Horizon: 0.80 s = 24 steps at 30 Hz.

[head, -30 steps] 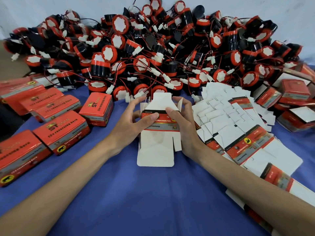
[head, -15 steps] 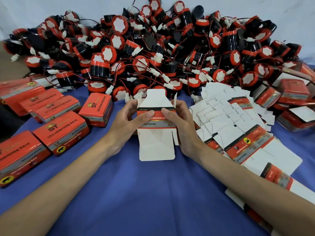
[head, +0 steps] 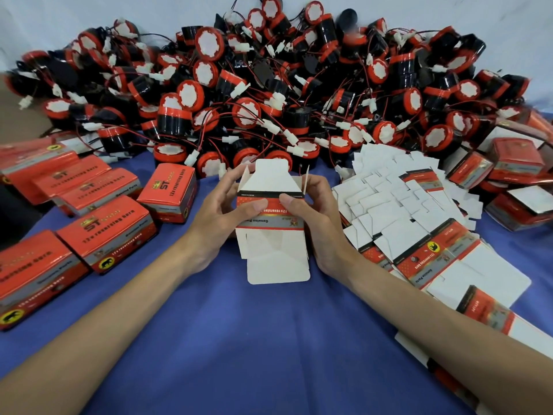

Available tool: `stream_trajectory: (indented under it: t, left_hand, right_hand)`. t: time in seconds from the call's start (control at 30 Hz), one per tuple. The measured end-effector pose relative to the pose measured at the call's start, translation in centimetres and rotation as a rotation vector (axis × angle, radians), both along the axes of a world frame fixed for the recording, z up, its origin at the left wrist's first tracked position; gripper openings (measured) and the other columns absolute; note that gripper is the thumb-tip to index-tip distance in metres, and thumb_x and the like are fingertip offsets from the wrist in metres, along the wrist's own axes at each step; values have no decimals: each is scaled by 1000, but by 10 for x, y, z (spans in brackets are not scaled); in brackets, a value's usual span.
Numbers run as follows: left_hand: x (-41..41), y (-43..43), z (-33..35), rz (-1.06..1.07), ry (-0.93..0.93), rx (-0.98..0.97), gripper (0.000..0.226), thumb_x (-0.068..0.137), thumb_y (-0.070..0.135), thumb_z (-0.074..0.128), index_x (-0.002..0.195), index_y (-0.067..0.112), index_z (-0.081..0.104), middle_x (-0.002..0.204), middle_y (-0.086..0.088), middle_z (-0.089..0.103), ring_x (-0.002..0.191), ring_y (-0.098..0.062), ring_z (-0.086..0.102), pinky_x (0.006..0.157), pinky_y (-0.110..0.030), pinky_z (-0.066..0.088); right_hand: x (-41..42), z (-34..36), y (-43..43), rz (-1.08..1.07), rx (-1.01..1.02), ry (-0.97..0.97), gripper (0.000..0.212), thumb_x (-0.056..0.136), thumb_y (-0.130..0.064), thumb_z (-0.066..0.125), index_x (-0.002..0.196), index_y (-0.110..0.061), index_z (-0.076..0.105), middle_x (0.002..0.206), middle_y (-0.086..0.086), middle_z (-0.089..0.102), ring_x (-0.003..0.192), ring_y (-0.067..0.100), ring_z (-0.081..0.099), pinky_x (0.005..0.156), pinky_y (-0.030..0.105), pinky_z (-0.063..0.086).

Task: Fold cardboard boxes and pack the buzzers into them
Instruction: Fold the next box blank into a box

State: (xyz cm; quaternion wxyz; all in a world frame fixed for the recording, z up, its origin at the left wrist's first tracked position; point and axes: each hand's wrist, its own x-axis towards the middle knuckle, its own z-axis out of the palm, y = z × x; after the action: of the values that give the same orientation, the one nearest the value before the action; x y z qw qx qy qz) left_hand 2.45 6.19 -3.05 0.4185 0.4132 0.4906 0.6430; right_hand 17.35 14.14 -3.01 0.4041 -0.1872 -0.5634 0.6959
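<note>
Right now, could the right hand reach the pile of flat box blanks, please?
Probably yes: the pile lies beside the right hand with nothing between, but its fingers hold the half-folded box.

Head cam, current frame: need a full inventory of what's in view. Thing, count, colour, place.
carton: one, white inside with a red-and-grey printed band, flaps open, centre, between the hands
buzzers: large pile, too many to count, black and red with white faces, along the back
closed boxes: about six, red, left side on the cloth
flat blanks: a heap, uncounted, mostly white side up, right of the hands
right boxes: several, red, far right edge
cloth: one, blue, under everything
wall: white, behind the pile
left hand: holds the carton's left side, thumb on the band
right hand: holds the carton's right side, thumb on the band
</note>
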Motion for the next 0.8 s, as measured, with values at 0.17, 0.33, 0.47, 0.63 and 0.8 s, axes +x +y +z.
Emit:
stream_trajectory:
  t: [0.17,0.33,0.47,0.63,0.8]
  left_hand:
    - [2,-1,-1,31,25,64,54,74,12,79,109,27,41,106,-2,67,85,-18,71,64,-27,56]
    - [10,-1,0,109,50,99,52,68,20,79,99,25,37,116,-12,60,83,-17,71,62,-26,56]
    - [11,-1,0,165,71,119,52,63,28,81,99,24,43,118,-8,56,87,-10,69,66,-28,57]
    - [7,0,0,143,50,88,44,71,19,74,109,23,53,110,6,65,91,-10,69,67,-23,55]
    - [5,-1,-2,97,63,67,42,73,20,72,113,27,59,107,7,70,94,-13,69,69,-22,54]
  right_hand:
    - [1,1,-2,-1,21,-14,35,77,-18,66,108,-14,49,90,-11,69,84,12,69,69,24,54]
    - [1,0,-2,-38,37,-29,33,78,-20,66,106,-19,49,95,-6,68,87,18,69,74,31,57]
    - [1,0,-2,-49,58,-33,31,79,-21,65,105,-20,48,98,-1,66,88,20,68,75,31,57]
    - [1,-2,-1,-41,52,-32,29,78,-21,66,101,-21,47,93,-4,63,85,15,66,70,26,55]
    - [1,-2,-2,-46,79,-64,34,81,-24,64,111,-24,49,112,8,60,96,20,65,76,29,55]
